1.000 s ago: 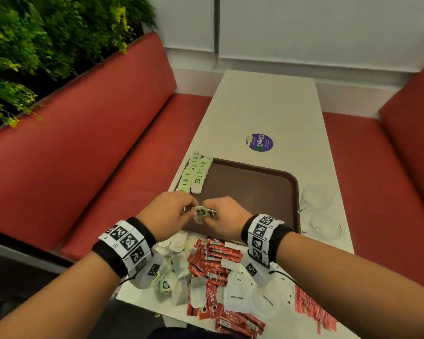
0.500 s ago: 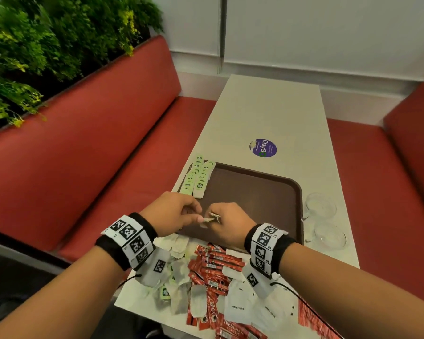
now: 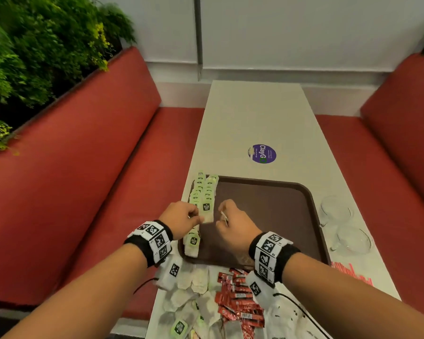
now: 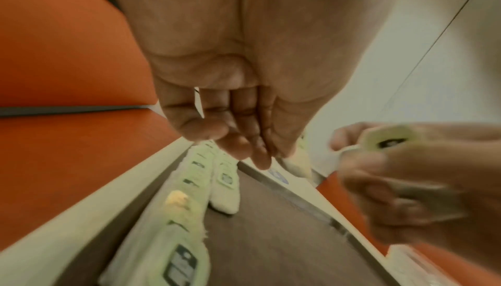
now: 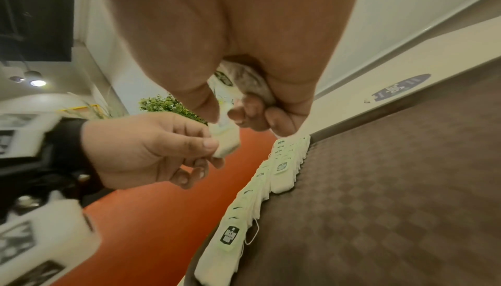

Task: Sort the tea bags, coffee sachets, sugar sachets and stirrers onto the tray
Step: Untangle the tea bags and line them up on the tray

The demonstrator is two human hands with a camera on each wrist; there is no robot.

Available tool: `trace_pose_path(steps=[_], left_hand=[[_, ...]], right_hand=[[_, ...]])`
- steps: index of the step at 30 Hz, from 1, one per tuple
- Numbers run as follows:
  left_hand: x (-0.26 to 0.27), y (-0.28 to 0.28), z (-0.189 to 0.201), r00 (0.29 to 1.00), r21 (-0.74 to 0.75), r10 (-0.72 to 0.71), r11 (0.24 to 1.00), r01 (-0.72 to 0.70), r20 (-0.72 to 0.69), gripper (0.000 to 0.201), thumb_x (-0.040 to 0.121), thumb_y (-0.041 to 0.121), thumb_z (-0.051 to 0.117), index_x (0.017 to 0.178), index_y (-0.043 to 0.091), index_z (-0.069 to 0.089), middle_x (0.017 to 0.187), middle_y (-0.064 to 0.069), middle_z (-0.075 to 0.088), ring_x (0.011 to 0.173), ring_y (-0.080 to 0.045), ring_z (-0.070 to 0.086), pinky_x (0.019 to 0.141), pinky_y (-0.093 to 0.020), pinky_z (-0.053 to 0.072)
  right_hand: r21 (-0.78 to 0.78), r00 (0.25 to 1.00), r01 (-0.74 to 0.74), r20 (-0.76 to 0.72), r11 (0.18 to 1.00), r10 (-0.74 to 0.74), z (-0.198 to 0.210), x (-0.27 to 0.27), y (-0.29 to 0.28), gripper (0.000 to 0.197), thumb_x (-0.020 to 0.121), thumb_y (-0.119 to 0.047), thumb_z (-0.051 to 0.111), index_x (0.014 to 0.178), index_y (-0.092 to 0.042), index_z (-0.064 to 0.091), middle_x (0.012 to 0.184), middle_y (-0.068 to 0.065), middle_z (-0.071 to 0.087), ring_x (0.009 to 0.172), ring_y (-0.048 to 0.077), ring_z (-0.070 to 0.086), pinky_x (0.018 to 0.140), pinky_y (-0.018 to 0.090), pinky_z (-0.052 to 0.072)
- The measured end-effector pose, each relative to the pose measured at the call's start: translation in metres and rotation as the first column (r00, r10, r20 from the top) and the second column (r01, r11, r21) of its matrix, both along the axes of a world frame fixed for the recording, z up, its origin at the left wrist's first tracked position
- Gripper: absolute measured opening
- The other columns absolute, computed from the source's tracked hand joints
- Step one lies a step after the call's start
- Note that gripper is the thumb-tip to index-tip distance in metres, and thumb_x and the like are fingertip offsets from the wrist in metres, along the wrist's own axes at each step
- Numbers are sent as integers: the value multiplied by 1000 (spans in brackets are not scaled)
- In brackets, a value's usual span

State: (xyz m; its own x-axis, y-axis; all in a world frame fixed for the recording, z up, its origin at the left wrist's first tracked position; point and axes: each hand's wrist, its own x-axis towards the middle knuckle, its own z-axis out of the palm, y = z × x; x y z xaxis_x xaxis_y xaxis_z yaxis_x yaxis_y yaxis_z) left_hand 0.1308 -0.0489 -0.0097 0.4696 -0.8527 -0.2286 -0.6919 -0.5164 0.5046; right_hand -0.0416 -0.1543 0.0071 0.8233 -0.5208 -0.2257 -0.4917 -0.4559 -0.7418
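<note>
A brown tray (image 3: 267, 211) lies on the white table. Rows of green-tagged tea bags (image 3: 202, 192) overlap along its left edge, also seen in the right wrist view (image 5: 282, 168). My left hand (image 3: 196, 216) pinches one tea bag (image 3: 207, 211) between thumb and fingers, just above the near end of the row. In the right wrist view that tea bag (image 5: 225, 142) hangs close to my right fingertips. My right hand (image 3: 224, 211) hovers over the tray, fingers curled round a small bundle of tea bags (image 5: 238, 80).
Near me lie loose tea bags (image 3: 189, 289), red coffee sachets (image 3: 240, 297), white sachets (image 3: 284, 319) and red stirrers (image 3: 350, 272). Two glass cups (image 3: 335, 211) stand right of the tray. Red benches flank the table.
Both hands moved forward from the tray's near edge. The left hand has drawn one tea bag away from the right hand's bundle towards the row.
</note>
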Motion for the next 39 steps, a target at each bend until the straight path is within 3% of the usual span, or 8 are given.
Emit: trace_pose_path(steps=[6, 11, 15, 20, 22, 29, 34, 39], left_hand=[[24, -44, -33, 999, 262, -11, 965, -3, 51, 28, 93, 33, 61, 75, 13, 69, 75, -5, 62, 82, -26, 65, 65, -26, 44], [19, -73, -45, 988, 408, -20, 912, -45, 155, 34, 96, 33, 57, 114, 7, 67, 111, -9, 68, 107, -27, 64, 80, -31, 48], [19, -82, -47, 974, 437, 23, 891, -122, 225, 33, 89, 35, 67, 109, 9, 63, 108, -8, 66, 102, -25, 65, 71, -28, 45], [20, -85, -42, 962, 435, 86, 879, -195, 259, 25, 91, 27, 63, 111, 11, 64, 113, -8, 67, 102, -26, 66, 81, -31, 54], [19, -90, -43, 963, 397, 111, 895, -204, 244, 21, 92, 24, 60, 107, 10, 64, 112, -9, 67, 97, -26, 66, 78, -32, 54], [0, -104, -50, 972, 332, 25, 938, -104, 233, 42, 84, 51, 68, 101, 12, 63, 94, -5, 63, 84, -25, 60, 68, -29, 45], [4, -104, -56, 958, 288, 28, 951, -113, 286, 49, 83, 30, 66, 126, 8, 57, 128, -19, 57, 108, -30, 62, 68, -27, 43], [9, -101, -48, 962, 314, -2, 945, -88, 274, 31, 84, 43, 66, 94, 15, 57, 107, -9, 66, 81, -25, 58, 67, -28, 46]], right_hand=[[-2, 999, 6, -50, 1000, -7, -5, -7, -4, 10, 96, -17, 48, 94, -20, 38, 82, 2, 56, 65, 15, 49, 59, 30, 39], [-32, 998, 37, -40, 999, -38, -7, -19, -6, 22, 99, -22, 47, 80, -26, 38, 76, -3, 55, 64, 12, 45, 60, 29, 38], [-6, 997, 75, -29, 997, -75, -8, -27, -2, 21, 98, -21, 49, 79, -24, 40, 74, -2, 56, 62, 13, 46, 59, 29, 39], [18, 997, 74, -34, 997, -74, -12, -33, 4, 20, 96, -19, 49, 79, -22, 41, 71, -2, 54, 61, 14, 46, 59, 31, 40], [28, 997, 71, -44, 997, -70, -14, -35, 6, 16, 95, -19, 50, 80, -21, 44, 71, -2, 55, 61, 14, 47, 58, 32, 41], [23, 997, 57, -60, 998, -55, -16, -42, -1, 8, 91, -21, 53, 85, -25, 50, 80, 1, 66, 66, 16, 58, 61, 34, 50], [8, 998, 40, -48, 999, -39, -19, -46, -6, 11, 93, -23, 55, 85, -28, 50, 82, 0, 65, 70, 15, 57, 66, 37, 51], [7, 999, 22, -47, 1000, -21, -22, -45, -7, 7, 94, -26, 56, 88, -26, 53, 85, 0, 66, 76, 19, 62, 69, 37, 52]])
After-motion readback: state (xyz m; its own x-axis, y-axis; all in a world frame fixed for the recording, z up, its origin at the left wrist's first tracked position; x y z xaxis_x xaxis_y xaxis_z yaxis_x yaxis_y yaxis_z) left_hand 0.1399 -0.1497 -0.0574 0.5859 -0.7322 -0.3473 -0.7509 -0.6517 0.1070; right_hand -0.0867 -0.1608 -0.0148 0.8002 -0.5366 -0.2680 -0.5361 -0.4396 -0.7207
